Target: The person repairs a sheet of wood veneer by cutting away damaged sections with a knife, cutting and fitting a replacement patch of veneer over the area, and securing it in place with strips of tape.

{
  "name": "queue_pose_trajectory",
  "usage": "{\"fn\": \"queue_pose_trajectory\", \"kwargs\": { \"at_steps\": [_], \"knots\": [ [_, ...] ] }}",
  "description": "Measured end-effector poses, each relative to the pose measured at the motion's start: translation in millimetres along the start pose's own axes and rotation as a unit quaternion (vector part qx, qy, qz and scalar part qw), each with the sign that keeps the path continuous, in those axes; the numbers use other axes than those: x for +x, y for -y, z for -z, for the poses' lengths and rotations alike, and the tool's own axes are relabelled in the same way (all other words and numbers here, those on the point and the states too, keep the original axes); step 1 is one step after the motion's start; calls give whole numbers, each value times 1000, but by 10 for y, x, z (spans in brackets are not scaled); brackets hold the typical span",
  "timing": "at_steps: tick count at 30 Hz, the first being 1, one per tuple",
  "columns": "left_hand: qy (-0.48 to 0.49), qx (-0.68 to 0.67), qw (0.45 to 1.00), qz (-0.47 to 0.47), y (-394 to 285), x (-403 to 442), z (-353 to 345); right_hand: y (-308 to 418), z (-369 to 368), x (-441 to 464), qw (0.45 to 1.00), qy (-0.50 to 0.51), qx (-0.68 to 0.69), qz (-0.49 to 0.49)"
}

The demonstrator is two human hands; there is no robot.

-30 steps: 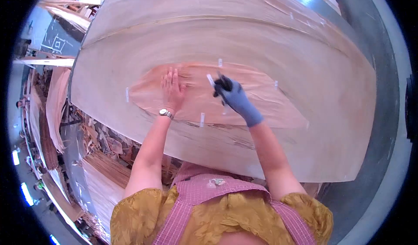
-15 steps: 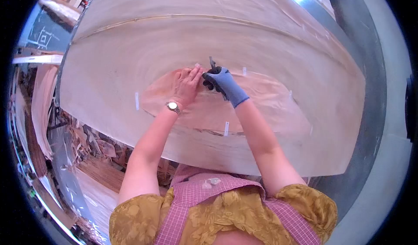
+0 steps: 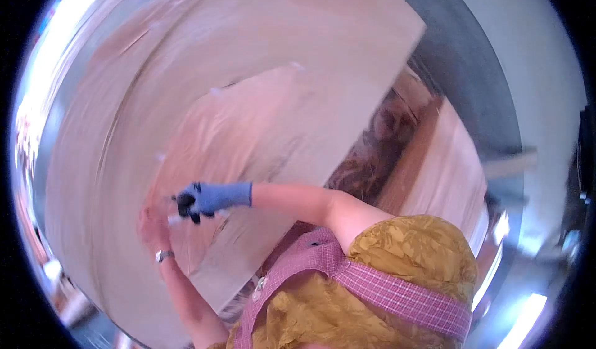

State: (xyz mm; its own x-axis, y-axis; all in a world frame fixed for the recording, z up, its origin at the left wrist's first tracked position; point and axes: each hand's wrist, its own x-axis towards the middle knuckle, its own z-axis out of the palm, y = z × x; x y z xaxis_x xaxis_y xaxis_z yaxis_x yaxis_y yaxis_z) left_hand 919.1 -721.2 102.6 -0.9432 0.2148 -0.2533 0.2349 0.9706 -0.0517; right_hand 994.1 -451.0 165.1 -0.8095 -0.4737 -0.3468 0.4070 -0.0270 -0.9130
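A reddish-tan thin sheet [image 3: 217,132], looking like wood veneer, lies on a much larger pale sheet [image 3: 335,39]. Small white tape strips [image 3: 216,92] sit along its edge. My bare left hand [image 3: 153,228], with a wristwatch [image 3: 164,255], rests at the near left end of the reddish sheet, fingers stretched out but blurred. Close to its right, my right hand [image 3: 202,201] wears a blue and black glove. Its fingers are closed round a small dark tool [image 3: 174,198], whose tip points toward my left hand; motion blur hides the tool's exact kind.
A thin raised line [image 3: 115,122] crosses the pale sheet on the left. Beyond the sheet's right edge are brown scraps [image 3: 375,138] and a stack of wood sheets [image 3: 428,175]. Grey floor [image 3: 459,45] shows at upper right.
The view has swung round, so the sheets appear rotated and both hands are now lower left in view. My right hand still grips the dark tool beside my left hand.
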Motion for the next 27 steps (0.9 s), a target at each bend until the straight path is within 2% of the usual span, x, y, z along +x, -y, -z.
{"fn": "queue_pose_trajectory", "kwargs": {
  "at_steps": [1, 2, 4, 6, 7, 9, 10, 11, 12, 13, 15, 18, 21, 23, 25, 27],
  "knots": [
    [75, -48, 989, 117, -138, 113, 271, -95, -36, -180, 998, 11, 53, 22],
    [-25, -50, 995, 80, -209, 220, 226, -138, -79, -348, 995, 36, 82, 34],
    [-218, -61, 974, -1, -377, 496, 19, -94, -127, -784, 980, 49, 178, 78],
    [-298, -108, 940, -124, -1003, 1049, 156, 6, -56, -698, 966, 47, 238, 92],
    [-338, -135, 913, -183, -1282, 1217, 323, 190, -149, -735, 963, 3, 250, 104],
    [-330, -98, 918, -198, -1934, 1623, 67, 158, -189, -929, 953, -75, 263, 129],
    [-303, -39, 932, -196, -2469, 1531, 171, 31, -176, -1086, 940, -205, 204, 179],
    [-277, -64, 937, -204, -3423, 1214, 145, -477, 219, -1800, 902, -330, 153, 233],
    [-251, -90, 941, -211, -4381, 888, 116, -774, 365, -1965, 847, -451, 92, 264],
    [-211, -211, 928, -221, -4848, 750, 266, -668, 604, -2324, 859, -443, 123, 225],
    [-228, -195, 903, -308, -5750, 434, 249, -822, 1104, -3110, 856, -470, 147, 158],
    [-168, -175, 868, -434, -6704, 223, 390, -1603, 1542, -3418, 763, -608, 172, 136],
    [-210, -100, 821, -522, -7362, 460, 114, -2597, 2114, -3933, 657, -728, 171, 92],
    [-213, -37, 832, -510, -7605, 525, 54, -3627, 2484, -4038, 628, -759, 142, 98],
    [-208, -2, 840, -502, -7654, 490, 110, -4605, 2861, -4195, 721, -676, -11, -152],
    [-202, -4, 831, -519, -7633, 494, 145, -5057, 3157, -4386, 737, -623, -3, -261]
  ]
}}
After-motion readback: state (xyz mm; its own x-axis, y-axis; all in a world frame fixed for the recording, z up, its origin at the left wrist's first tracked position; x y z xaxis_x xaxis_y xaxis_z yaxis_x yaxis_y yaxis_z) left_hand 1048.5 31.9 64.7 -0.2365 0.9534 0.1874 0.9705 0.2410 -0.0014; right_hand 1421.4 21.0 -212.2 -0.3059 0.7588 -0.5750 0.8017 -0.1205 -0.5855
